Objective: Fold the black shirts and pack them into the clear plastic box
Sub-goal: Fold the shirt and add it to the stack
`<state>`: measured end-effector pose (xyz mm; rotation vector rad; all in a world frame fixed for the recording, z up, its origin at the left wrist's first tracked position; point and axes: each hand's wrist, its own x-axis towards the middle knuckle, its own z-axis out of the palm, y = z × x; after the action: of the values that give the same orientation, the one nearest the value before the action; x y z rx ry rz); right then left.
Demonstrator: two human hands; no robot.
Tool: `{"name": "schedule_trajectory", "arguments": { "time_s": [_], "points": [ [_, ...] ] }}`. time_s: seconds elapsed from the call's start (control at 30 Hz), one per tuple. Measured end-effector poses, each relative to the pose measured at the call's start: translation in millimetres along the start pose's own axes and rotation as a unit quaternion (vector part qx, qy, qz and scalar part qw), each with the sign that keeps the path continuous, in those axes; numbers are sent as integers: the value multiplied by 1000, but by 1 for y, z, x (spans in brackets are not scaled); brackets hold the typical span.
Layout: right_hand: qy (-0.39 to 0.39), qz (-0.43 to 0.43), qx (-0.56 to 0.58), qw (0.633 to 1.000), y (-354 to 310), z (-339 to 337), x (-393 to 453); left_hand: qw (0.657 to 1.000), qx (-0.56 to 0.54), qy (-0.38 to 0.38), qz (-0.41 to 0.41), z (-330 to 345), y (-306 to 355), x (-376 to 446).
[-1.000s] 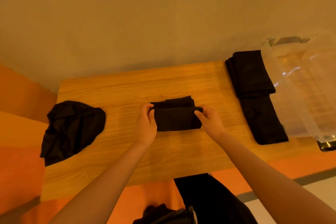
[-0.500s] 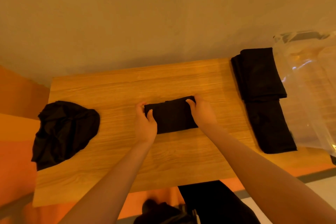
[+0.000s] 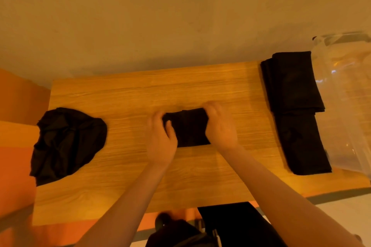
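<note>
A small folded black shirt [image 3: 189,127] lies in the middle of the wooden table [image 3: 140,94]. My left hand [image 3: 161,140] grips its left end, thumb on top of the cloth. My right hand [image 3: 219,126] covers and holds its right end, fingers curled over the far corner. Two folded black shirts [image 3: 295,106] lie end to end at the table's right side. Beside them on the right stands the clear plastic box [image 3: 349,94]. A crumpled heap of black shirts [image 3: 66,142] sits at the table's left edge.
A plain wall runs right behind the table's far edge. Orange floor shows to the left and below the near edge. My dark-clothed legs [image 3: 230,226] are under the near edge.
Both hands have closed in on the middle shirt, making the bundle narrower. The right hand slid left over its right end.
</note>
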<state>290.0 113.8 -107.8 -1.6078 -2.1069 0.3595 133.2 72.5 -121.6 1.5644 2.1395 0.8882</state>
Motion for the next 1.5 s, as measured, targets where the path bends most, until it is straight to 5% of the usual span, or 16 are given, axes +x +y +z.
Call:
{"name": "schedule_trajectory", "arguments": {
  "time_s": [0.1, 0.2, 0.47, 0.6, 0.7, 0.8, 0.87, 1.1, 1.23, 1.37, 1.5],
  "points": [
    [-136, -112, -63, 982, 0, 19, -7, 962, 151, -137, 179, 8, 2, -12],
    [-216, -60, -111, 968, 15, 26, -14, 920, 279, -195, 196, 16, -9, -9],
    [-217, 118, -100, 964, 17, 16, -29, 943, 238, -231, 36, 8, -24, 15],
    [-197, 30, -95, 975, 20, -1, -22, 970, 59, -135, -195, -10, -8, 1],
    [-227, -77, -115, 964, 21, -1, -16, 892, -124, -81, -428, -22, 3, -19],
    [-285, -3, -129, 950, 21, 2, -31, 744, -336, -120, -565, -32, 19, -35],
    [-267, 49, -129, 954, 13, 4, -50, 692, -415, -146, -572, -33, 30, -38],
    [-273, 123, -95, 949, -19, -7, -104, 723, -457, -185, -484, -24, 47, -23],
    [-241, 227, 102, 938, -31, -26, -128, 763, -440, -197, -432, -31, 58, -23],
    [-61, 393, 382, 834, -39, -50, -152, 721, -531, -234, -379, -56, 79, -40],
    [-8, 502, 590, 632, -48, -69, -166, 689, -571, -281, -348, -76, 98, -63]
  ]
}}
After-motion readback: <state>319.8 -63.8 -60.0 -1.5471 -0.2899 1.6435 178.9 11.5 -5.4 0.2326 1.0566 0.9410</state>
